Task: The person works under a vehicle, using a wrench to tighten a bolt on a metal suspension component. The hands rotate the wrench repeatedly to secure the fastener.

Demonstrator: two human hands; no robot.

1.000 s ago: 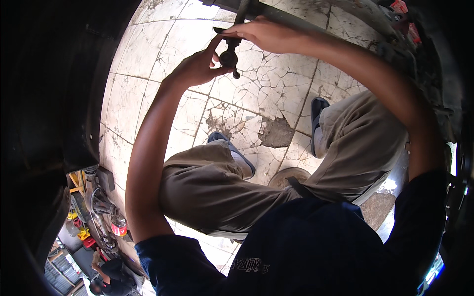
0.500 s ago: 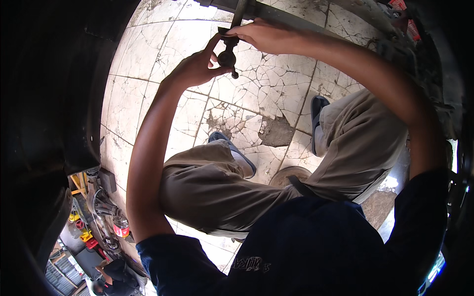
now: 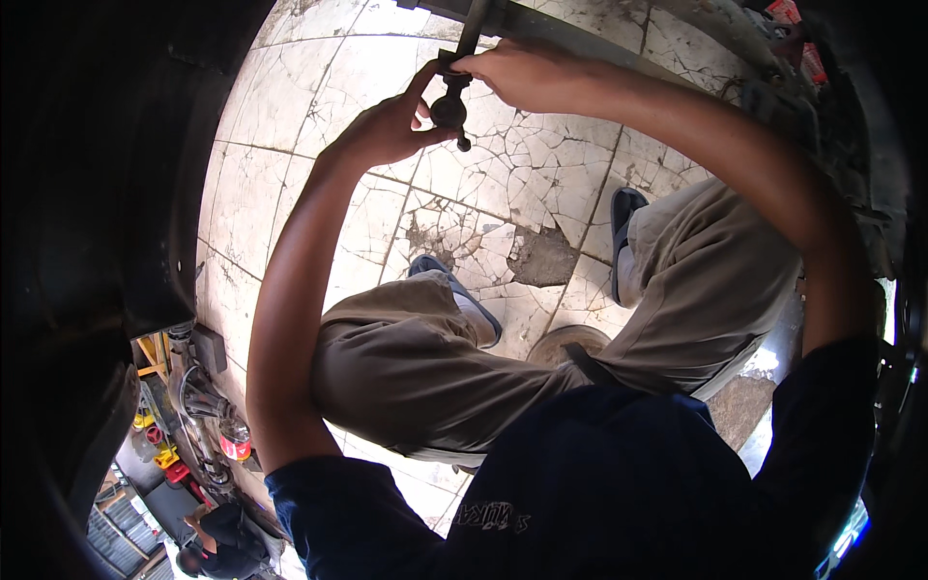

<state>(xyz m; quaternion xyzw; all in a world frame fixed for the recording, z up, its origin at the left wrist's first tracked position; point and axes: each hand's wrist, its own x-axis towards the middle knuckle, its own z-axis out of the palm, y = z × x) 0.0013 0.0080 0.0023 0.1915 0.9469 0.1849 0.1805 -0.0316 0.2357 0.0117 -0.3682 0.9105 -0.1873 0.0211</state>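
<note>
A dark metal rod (image 3: 472,29) comes down from the top edge of the view. At its lower end sits a tie rod end (image 3: 449,112) with a round joint and a short stud. My left hand (image 3: 385,133) is closed round this joint, thumb below and index finger reaching up along its side. My right hand (image 3: 517,77) pinches the collar-like part (image 3: 450,64) where the rod meets the joint. Its fingertips are partly hidden behind the dark metal.
Cracked pale floor tiles (image 3: 483,184) lie below, with a broken patch (image 3: 543,257) between my feet. A large dark panel (image 3: 87,193) fills the left side. At lower left are a plastic bottle (image 3: 235,443), metal parts and another person (image 3: 227,536). Dark machinery lines the right.
The fingers of my right hand have shifted slightly and look more curled at the collar. My left hand keeps its hold on the tie rod end. The view has shifted a little.
</note>
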